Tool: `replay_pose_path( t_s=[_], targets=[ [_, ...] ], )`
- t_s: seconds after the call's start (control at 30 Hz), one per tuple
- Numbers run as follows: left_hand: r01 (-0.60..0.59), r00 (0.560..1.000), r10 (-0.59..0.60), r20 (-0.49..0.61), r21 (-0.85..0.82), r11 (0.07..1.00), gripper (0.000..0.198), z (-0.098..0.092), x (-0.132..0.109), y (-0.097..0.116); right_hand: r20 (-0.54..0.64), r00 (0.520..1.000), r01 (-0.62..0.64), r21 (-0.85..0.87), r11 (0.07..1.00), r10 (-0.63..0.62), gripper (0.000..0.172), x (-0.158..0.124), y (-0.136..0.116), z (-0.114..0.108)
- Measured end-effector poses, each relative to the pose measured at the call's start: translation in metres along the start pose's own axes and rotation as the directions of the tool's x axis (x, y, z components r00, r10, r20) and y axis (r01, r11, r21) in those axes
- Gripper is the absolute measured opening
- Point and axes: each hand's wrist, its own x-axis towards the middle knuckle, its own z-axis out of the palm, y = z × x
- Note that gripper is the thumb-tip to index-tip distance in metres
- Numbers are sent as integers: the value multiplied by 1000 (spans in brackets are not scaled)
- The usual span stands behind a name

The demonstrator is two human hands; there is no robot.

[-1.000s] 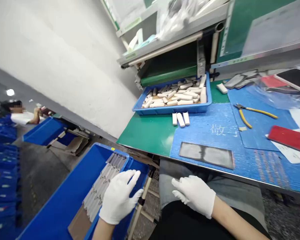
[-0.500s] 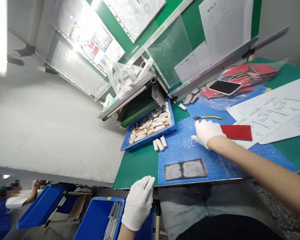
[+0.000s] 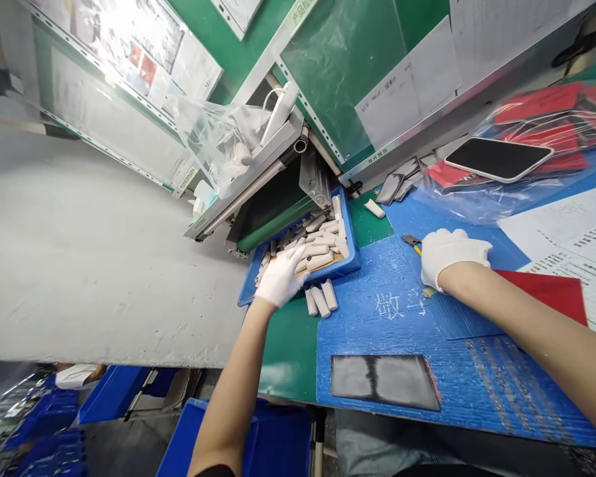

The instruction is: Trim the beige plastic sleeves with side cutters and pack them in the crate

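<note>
Grip open, your left hand (image 3: pixel 281 278) rests on white bars (image 3: pixel 318 255) in a blue tray (image 3: pixel 350 262); your right hand (image 3: pixel 454 258) covers yellow-handled pliers (image 3: pixel 411 242), its hold unclear.

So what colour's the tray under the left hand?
The tray is blue; best in the head view.

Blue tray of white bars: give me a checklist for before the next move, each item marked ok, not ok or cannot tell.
Left hand gloved, fingers on the white bars in the blue tray: ok.
Left hand holding a bar: cannot tell, the glove hides it.
Right hand gloved, beside the yellow-handled pliers: ok.
Right hand gripping the pliers: cannot tell.
Three loose bars side by side next to the tray, on the green mat: ok.
Smartphone on the plastic bag, apart from both hands: ok.
</note>
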Motion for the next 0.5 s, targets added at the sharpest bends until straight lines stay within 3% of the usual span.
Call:
replay_pose_path(
  t_s=[0.1,0.2,0.3,0.5],
  targets=[
    [-113,980,113,167,-11,994,87,4,90,-20,-17,1000,0,-4,1000,0,40,-2,1,-1],
    [-198,919,196,343,-29,980,122,21,140,-21,18,1000,11,-1,1000,-10,38,1,4,-3],
    [-165,899,161,408,-26,986,128,39,156,-18,24,1000,18,-7,1000,-18,37,5,8,-3],
    [-46,941,53,334,-30,998,79,47,138,-10,7,999,37,-7,999,-37,37,8,12,1]
  ],
)
